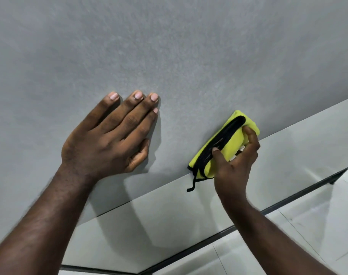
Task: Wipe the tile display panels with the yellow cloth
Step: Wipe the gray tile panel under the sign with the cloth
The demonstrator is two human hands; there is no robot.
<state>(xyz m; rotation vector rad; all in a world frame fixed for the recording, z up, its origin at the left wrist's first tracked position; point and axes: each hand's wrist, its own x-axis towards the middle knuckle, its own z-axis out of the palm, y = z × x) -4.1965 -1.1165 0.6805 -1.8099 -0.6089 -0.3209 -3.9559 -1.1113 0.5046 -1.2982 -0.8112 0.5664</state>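
The left hand (109, 139) lies flat on the grey tile panel (189, 56). Its fingers are straight and close together, the thumb is tucked in beside the palm, and it holds nothing. The forearm runs down to the lower left corner of the view. The panel is matte and speckled, and it fills everything above and between the hands.

To the right of the left hand, well apart from it, the yellow cloth (234, 141) is folded into a thick pad with black trim (224, 139) along its edges. It is pressed against the bottom edge of the grey panel. A loose black thread (193, 184) hangs from the pad's lower corner.

The right hand (238, 165) grips the cloth. Its thumb presses on the black trim on the near side, and its fingers curl over the far side, so the pad is pinched between them.

Below both hands, a paler glossy panel (169, 225) meets the grey one along a straight seam, and it carries faint shadows of the arms. A black frame rail (213, 238) borders that panel's lower edge. Beyond the rail, under the right forearm, is a white tiled floor (308, 245) with thin joint lines.
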